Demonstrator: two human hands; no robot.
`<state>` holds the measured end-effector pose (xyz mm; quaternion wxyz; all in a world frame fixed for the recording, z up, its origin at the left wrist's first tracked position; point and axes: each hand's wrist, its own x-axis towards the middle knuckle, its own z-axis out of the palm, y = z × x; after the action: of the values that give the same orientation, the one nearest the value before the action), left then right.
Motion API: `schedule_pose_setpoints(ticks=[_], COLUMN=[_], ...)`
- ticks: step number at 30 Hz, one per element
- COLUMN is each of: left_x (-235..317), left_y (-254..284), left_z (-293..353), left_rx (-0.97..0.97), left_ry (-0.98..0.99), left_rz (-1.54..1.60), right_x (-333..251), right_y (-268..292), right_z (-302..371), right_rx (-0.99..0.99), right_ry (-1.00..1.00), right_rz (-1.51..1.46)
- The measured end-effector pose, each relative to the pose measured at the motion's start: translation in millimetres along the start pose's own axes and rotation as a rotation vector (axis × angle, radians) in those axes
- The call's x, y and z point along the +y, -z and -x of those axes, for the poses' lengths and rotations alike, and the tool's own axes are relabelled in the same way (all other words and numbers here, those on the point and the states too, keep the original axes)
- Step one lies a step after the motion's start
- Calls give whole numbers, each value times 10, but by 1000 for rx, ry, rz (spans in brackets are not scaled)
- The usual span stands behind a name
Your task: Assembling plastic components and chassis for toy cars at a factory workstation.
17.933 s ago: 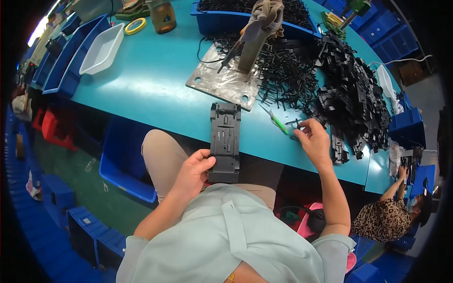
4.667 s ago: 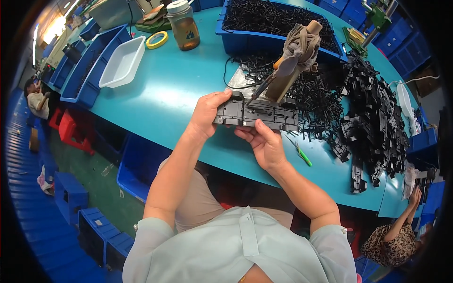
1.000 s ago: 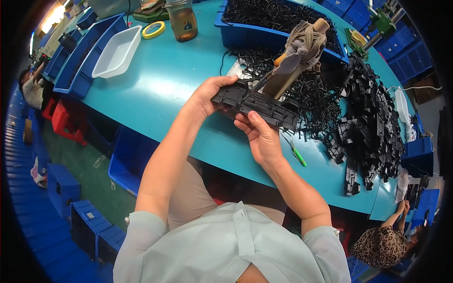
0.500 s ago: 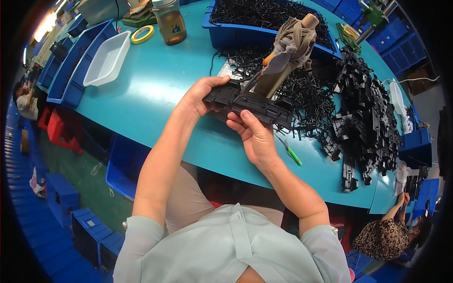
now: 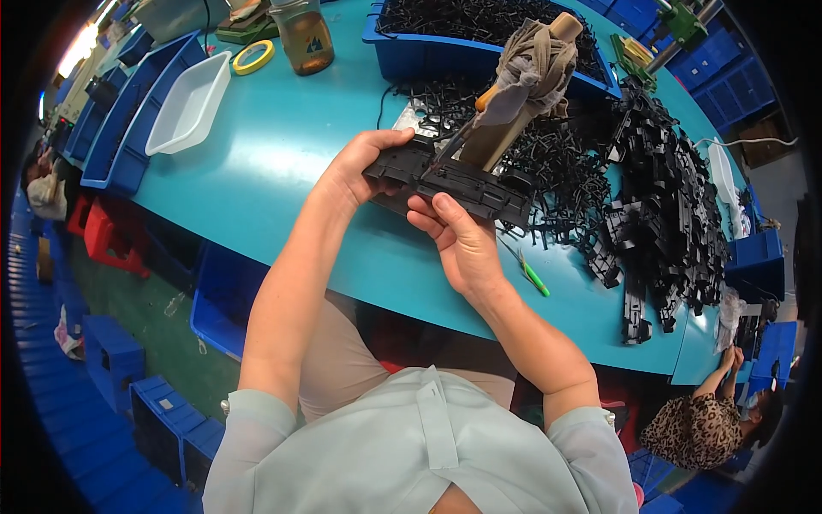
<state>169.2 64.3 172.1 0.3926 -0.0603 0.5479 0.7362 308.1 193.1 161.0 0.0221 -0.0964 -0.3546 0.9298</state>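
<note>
A long black molded plastic part (image 5: pixel 469 190) is held level above the front of the table. My left hand (image 5: pixel 353 170) grips its left end, thumb along the top edge. My right hand (image 5: pixel 463 247) pinches the near edge around the middle, its thumb on top. Just beyond stands a wooden post (image 5: pixel 499 144) wrapped in grey cloth (image 5: pixel 535 70). Tied to it is a thin metal-shafted tool with an orange handle (image 5: pixel 485 98); its tip points down at the part, and whether they touch I cannot tell. Fingers under the part are hidden.
A blue bin (image 5: pixel 402 56) of small black pieces stands behind the post. Loose black pieces (image 5: pixel 569 163) and a heap of larger black parts (image 5: pixel 664 214) lie to the right. Green-handled cutters (image 5: pixel 536 279) rest near my right wrist. A person (image 5: pixel 698 428) sits at far right.
The black plastic part has shifted slightly left under the tool tip, with both hands still on it. My view has moved slightly.
</note>
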Motion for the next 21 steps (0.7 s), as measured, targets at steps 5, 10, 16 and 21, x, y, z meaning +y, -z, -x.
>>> schedule_pose_setpoints(ticks=[5, 10, 16, 21], left_x=[7, -2, -4, -14], left_y=[-37, -54, -69, -14], left_z=[6, 2, -4, -55], left_rx=[22, 27, 66, 53], left_ry=[-6, -10, 1, 1], left_rz=[25, 32, 56, 48], right_x=[-30, -33, -32, -30], right_y=[-28, -34, -30, -33], right_z=[6, 6, 4, -4], right_rx=[-4, 6, 4, 3], right_ry=[1, -10, -12, -10], right_rz=[-9, -27, -42, -40])
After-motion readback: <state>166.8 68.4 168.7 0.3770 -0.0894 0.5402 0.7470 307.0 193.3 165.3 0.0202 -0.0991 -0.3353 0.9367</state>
